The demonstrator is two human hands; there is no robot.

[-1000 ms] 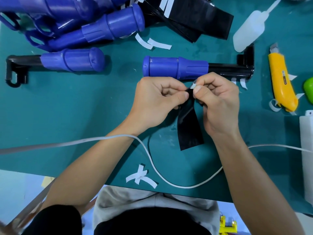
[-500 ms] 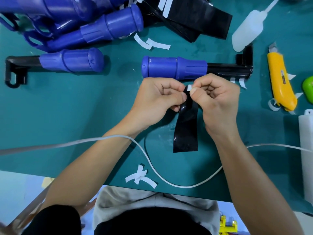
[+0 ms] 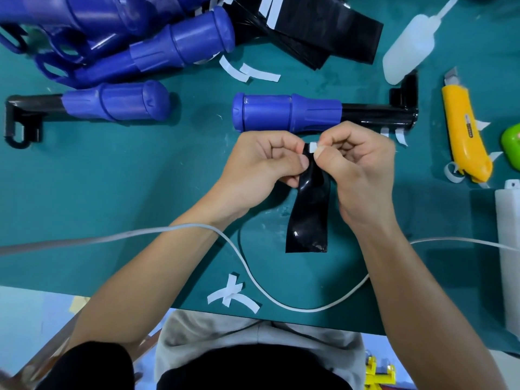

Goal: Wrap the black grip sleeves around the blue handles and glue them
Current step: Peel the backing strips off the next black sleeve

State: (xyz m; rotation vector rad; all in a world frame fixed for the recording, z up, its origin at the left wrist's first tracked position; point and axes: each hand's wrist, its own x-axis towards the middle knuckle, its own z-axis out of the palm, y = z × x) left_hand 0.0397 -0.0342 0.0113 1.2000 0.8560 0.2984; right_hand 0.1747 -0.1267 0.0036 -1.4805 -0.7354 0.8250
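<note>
A glossy black grip sleeve strip (image 3: 309, 215) hangs down from both hands over the green table. My left hand (image 3: 261, 164) pinches its top edge from the left. My right hand (image 3: 363, 167) pinches a small white backing tab (image 3: 313, 147) at the strip's top. Just beyond my hands lies a blue handle (image 3: 287, 112) with a black wrapped shaft (image 3: 377, 115). Another blue handle (image 3: 115, 101) with a black shaft lies at the left. More blue handles (image 3: 180, 43) are piled at the top left, and a stack of black sleeves (image 3: 318, 29) at the top middle.
A white glue bottle (image 3: 410, 49) lies at the top right, beside a yellow utility knife (image 3: 464, 130). White backing strips (image 3: 233, 296) litter the table. A white cable (image 3: 253, 277) loops across the front. A white box (image 3: 506, 249) stands at the right edge, a green object (image 3: 510, 139) above it.
The hanging black strip has swung from slanted to nearly straight down, showing its full width. The white tab at its top shows more between my right fingers.
</note>
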